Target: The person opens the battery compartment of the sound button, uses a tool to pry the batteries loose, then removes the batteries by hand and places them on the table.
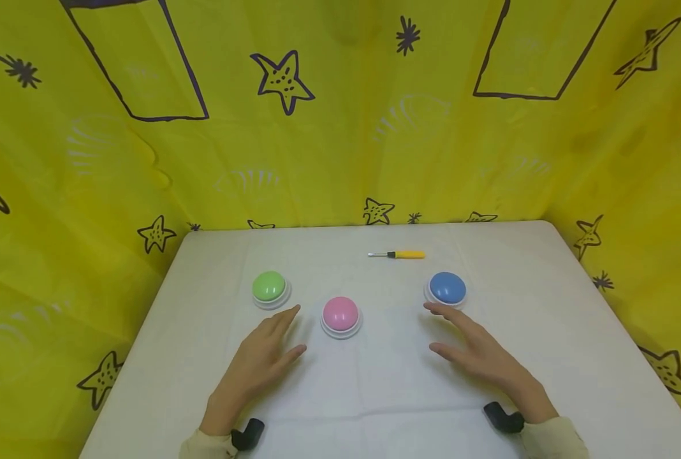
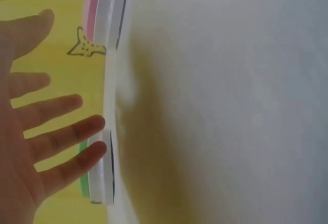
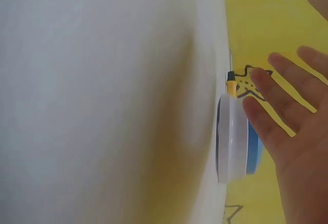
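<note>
While both hands hover over the near part of the white worktop [image 1: 375, 382], the left hand [image 1: 257, 357] and the right hand [image 1: 481, 350] are spread wide, thumbs apart from the fingers, holding nothing. I judge this a reaching stage, before any grasp; the next move seems to call for lowering the fingers to make contact. Between the hands, nearer the left, sits the pink button [image 1: 340, 313]. Beyond the left fingertips, slightly leftward, is the green button [image 1: 268, 286]; the right fingertips are at the near rim of the blue button [image 1: 447, 287], though whether they touch I cannot tell. Farther back lies a yellow-handled screwdriver [image 1: 409, 254], before the yellow cloth [image 1: 340, 140].
</note>
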The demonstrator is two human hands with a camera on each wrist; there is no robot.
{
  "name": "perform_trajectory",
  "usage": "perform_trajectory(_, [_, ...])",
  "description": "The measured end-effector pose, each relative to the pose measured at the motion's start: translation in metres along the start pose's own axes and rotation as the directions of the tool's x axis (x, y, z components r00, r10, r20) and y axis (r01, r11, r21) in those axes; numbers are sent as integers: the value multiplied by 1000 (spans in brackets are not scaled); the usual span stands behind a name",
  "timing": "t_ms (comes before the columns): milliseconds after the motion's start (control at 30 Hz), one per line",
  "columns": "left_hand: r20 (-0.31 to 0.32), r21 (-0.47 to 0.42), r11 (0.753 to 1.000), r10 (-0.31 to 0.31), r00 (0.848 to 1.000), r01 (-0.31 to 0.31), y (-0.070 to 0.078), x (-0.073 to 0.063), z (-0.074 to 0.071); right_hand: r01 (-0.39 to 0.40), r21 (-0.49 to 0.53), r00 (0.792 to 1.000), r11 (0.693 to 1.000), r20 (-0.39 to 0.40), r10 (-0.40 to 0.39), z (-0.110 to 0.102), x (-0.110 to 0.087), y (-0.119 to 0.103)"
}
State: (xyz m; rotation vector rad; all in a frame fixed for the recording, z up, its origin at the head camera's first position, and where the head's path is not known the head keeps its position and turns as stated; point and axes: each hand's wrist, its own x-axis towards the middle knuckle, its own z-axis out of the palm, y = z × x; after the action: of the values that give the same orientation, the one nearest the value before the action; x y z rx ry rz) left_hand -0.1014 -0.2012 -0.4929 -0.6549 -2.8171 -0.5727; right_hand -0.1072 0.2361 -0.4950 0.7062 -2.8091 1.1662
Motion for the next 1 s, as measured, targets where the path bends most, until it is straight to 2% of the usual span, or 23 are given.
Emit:
perform_trajectory(267, [73, -1, 1000, 7, 997, -7, 7, 16, 7, 36, 9, 998, 999, 49, -37, 6, 17, -8])
perform_trajectory(533, [116, -16, 999, -26, 993, 28, 13, 26, 9, -17, 43, 994, 999, 107, 13, 12, 28, -14])
perform_trajectory(700, [154, -22, 997, -66, 986, 70, 19, 32, 9, -32, 75, 991, 997, 128, 22, 18, 34, -15])
perform_trajectory(800, [161, -28, 996, -77, 984, 83, 22, 37, 12, -50, 81, 988, 995, 150, 38, 23, 38, -15])
perform_trajectory(1000, [146, -10, 998, -57, 988, 59, 25, 46, 21, -40, 94, 984, 995, 176, 23, 33, 46, -19])
